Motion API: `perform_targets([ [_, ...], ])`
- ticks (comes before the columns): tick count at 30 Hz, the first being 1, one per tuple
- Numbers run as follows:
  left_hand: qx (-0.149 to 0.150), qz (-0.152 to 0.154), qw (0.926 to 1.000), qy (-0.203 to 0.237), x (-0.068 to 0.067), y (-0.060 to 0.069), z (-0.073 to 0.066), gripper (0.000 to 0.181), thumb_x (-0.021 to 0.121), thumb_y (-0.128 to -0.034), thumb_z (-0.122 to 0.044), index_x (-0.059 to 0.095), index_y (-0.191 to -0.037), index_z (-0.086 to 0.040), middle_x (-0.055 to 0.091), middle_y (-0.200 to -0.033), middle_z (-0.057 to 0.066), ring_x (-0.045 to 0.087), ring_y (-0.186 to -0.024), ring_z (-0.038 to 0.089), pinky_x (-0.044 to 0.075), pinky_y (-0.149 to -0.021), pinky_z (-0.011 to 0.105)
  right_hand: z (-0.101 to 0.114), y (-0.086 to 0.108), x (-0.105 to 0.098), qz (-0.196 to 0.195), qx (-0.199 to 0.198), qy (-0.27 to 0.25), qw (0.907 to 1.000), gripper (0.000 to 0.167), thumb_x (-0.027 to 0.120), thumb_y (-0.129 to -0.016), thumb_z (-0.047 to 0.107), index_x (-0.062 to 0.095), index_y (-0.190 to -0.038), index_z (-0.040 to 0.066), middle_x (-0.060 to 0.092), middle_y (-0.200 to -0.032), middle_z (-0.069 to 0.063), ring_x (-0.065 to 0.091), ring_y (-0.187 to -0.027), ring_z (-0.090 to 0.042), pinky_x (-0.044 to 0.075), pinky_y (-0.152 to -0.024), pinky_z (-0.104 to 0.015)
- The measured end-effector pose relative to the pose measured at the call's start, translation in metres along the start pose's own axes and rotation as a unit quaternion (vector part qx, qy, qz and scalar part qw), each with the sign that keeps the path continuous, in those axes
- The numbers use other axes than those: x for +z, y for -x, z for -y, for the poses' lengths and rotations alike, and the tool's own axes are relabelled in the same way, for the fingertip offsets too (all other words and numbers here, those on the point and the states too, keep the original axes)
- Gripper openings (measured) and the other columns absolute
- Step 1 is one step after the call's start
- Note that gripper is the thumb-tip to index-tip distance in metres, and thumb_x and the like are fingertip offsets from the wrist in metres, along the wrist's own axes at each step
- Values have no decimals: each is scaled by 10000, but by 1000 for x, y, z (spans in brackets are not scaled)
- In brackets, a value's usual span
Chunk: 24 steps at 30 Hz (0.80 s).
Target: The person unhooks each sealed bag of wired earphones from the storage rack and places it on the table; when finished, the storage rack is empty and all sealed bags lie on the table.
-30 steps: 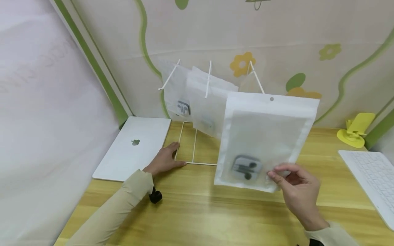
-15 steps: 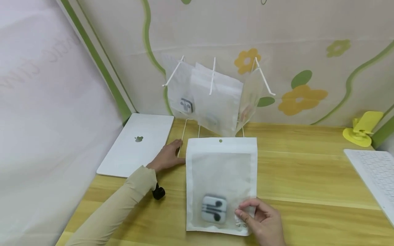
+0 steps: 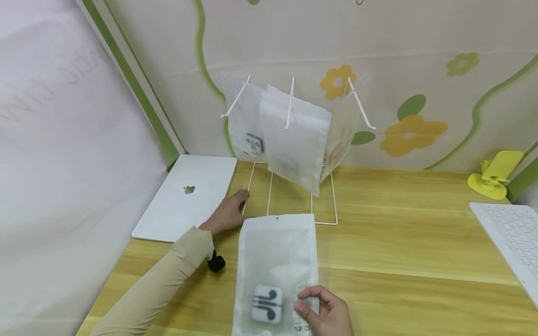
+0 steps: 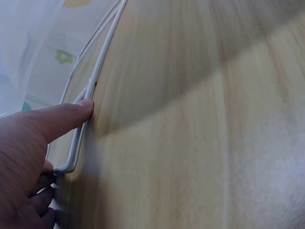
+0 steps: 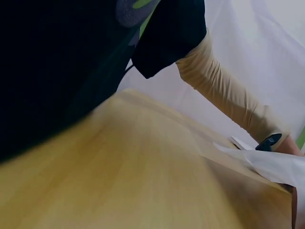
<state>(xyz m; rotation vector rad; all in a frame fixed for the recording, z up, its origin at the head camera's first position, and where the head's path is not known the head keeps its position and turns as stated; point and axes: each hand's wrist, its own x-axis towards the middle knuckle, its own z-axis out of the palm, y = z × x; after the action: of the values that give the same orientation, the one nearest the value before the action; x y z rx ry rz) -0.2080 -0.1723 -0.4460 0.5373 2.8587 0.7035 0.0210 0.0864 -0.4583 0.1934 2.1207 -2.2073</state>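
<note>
In the head view my right hand (image 3: 325, 312) pinches the lower right edge of a white translucent zip bag (image 3: 275, 247). Through its front shows a square case of wired earphones (image 3: 267, 304). The bag's upper end lies by the front bar of a white wire display rack (image 3: 326, 223). My left hand (image 3: 227, 212) grips the rack's front left base corner; the left wrist view has the thumb (image 4: 71, 114) pressing the base wire (image 4: 104, 55). Similar bags (image 3: 296, 133) hang from the rack's hooks. In the right wrist view only part of the bag (image 5: 274, 163) shows; the right hand is hardly seen.
A silver laptop (image 3: 189, 200), lid down, lies left of the rack. On the right are a white keyboard (image 3: 510, 238) and a yellow phone stand (image 3: 491, 177). A patterned cloth (image 3: 403, 56) stands behind the wooden table (image 3: 399, 252).
My right hand has brought the bag down and to the left, away from the right hook, toward the table in front of the rack. My left hand stays at the rack's base.
</note>
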Motion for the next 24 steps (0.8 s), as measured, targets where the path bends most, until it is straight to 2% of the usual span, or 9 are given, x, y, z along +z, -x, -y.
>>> perform_targets([
  [1,11,16,10000,-12,0,0,0,830,729,-840,-365,358,-1463,38,318,-1554,189,307,-1436,364,292,-1168,489,-2,1,1,75,90,10,9999,297,819,-693,80,664,-916,-40,670,-973,-36,589,-950,60,525,-657,-105],
  [2,1,31,10000,-26,0,0,-1,863,735,-832,-408,354,-1465,37,316,-1556,186,306,-1437,363,292,-1168,492,-3,1,1,164,221,4,9996,299,818,-703,97,666,-925,-32,667,-994,-48,583,-860,77,506,-621,-91],
  [6,-40,70,9999,-63,1,1,0,925,731,-815,-494,346,-1470,34,305,-1564,177,299,-1441,358,289,-1171,488,-8,-1,0,773,785,-277,9935,367,799,-761,141,645,-1025,-64,625,-1103,-109,572,-780,31,531,-553,-151],
  [8,-61,91,9999,-51,1,1,0,923,729,-818,-492,342,-1473,31,296,-1568,175,290,-1446,356,282,-1174,488,-9,-3,-2,1151,1069,-469,9865,413,779,-792,131,616,-1093,-99,638,-1112,-129,642,-786,-20,585,-651,-219],
  [10,-55,121,9999,-22,1,1,0,921,728,-821,-486,337,-1474,33,287,-1571,179,283,-1448,360,275,-1176,494,-9,-5,-3,1481,1250,-471,9799,439,759,-816,121,598,-1150,-114,676,-1038,-111,672,-847,-60,589,-684,-229],
  [13,-35,145,9999,33,0,1,0,921,731,-822,-480,334,-1475,35,280,-1573,182,276,-1449,366,266,-1176,510,-7,-9,-5,1891,1397,-144,9719,432,743,-827,104,606,-1182,-100,667,-740,-21,639,-602,-67,541,-558,-174],
  [16,-36,133,9999,43,0,2,-1,923,730,-821,-485,335,-1475,32,281,-1573,179,278,-1449,364,261,-1177,515,-4,-13,-7,2111,1017,610,9702,385,749,-820,117,650,-1141,-70,556,-557,79,508,-478,9,427,-458,-123],
  [19,-27,110,9999,29,0,2,-1,922,727,-822,-487,336,-1473,36,284,-1571,184,281,-1447,366,265,-1175,514,2,-15,-10,2340,464,1375,9614,363,742,-834,164,663,-1131,-28,450,-493,139,398,-425,59,344,-414,-115],
  [24,-58,110,9999,19,0,2,-1,919,727,-824,-482,336,-1473,37,277,-1573,184,275,-1451,362,263,-1178,505,14,-19,-20,2992,-329,2393,9231,410,684,-895,321,631,-1220,78,422,-527,179,381,-446,89,350,-424,-144],
])
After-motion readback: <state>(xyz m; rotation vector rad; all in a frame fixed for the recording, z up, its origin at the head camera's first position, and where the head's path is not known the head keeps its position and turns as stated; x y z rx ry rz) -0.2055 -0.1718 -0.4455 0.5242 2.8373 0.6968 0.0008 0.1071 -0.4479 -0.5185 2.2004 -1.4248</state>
